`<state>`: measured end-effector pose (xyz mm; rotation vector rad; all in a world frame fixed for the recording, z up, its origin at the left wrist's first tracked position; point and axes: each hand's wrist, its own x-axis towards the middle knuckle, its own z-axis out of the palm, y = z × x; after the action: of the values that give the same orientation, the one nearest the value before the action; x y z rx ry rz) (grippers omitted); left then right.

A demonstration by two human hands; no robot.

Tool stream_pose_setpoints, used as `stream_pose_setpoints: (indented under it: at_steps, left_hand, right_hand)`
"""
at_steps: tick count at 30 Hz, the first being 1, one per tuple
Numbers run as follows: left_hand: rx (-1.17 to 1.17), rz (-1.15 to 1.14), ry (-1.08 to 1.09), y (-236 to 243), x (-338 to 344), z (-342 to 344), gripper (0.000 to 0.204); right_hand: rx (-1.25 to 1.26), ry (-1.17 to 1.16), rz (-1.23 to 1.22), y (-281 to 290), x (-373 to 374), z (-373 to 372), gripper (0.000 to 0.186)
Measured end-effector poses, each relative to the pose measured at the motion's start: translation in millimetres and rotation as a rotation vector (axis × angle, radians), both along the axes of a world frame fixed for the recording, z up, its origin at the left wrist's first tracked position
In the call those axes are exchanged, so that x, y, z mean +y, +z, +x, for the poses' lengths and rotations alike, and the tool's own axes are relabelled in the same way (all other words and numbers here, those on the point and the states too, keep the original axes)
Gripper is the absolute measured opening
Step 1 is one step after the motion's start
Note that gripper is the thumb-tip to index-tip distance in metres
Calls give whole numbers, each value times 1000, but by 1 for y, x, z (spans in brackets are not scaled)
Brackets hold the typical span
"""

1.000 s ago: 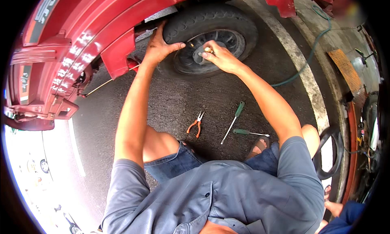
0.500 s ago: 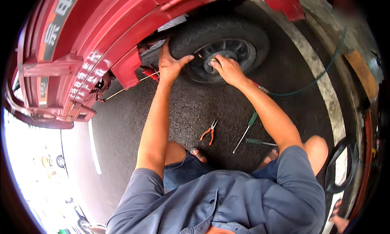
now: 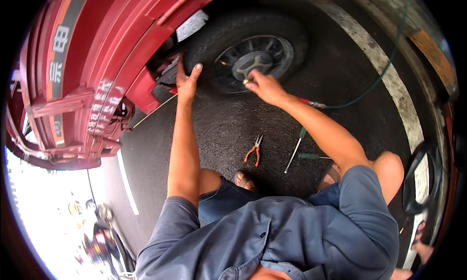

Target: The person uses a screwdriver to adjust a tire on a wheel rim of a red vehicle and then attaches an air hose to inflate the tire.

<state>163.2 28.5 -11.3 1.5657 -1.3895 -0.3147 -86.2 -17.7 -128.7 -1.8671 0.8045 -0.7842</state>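
Observation:
A black tyre on a dark spoked wheel (image 3: 275, 51) is in front of me, beside the red vehicle body (image 3: 121, 61). My left hand (image 3: 187, 85) rests at the tyre's left side, fingers stretched along the tread and thumb raised apart. Just in front of the wheel's grey hub (image 3: 253, 64), my right hand (image 3: 266, 88) pinches a small brass-coloured piece (image 3: 246, 82); its exact kind is too small to make out. A red tool with a metal end (image 3: 311, 103), joined to a green hose (image 3: 362, 101), lies partly behind my right forearm.
Orange-handled pliers (image 3: 255, 150) lie on the asphalt between my feet and the wheel. A green-handled screwdriver (image 3: 294, 152) and another green-handled tool (image 3: 311, 156) are to their right. A black ring-shaped object (image 3: 412, 183) lies near the white line. Bare toes (image 3: 422, 246) show at the lower right.
My right hand has drawn down from the hub centre toward me, still pinching the brass-coloured piece. My left thumb has swung from pointing right to pointing up. The whole view has shifted.

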Motion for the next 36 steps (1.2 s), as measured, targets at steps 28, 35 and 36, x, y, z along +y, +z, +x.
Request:
stream_pose_setpoints:
  at_steps: [28, 35, 36]
  left_hand:
    - [83, -132, 74, -5, -16, 5, 70]
    - [94, -122, 59, -7, -17, 8, 72]
    - [92, -118, 59, -7, -17, 8, 72]
  right_hand:
    - [54, -27, -680, 62, -46, 39, 18]
    - [93, 48, -682, 66, -53, 33, 16]
    - [80, 42, -675, 66, -53, 33, 16]
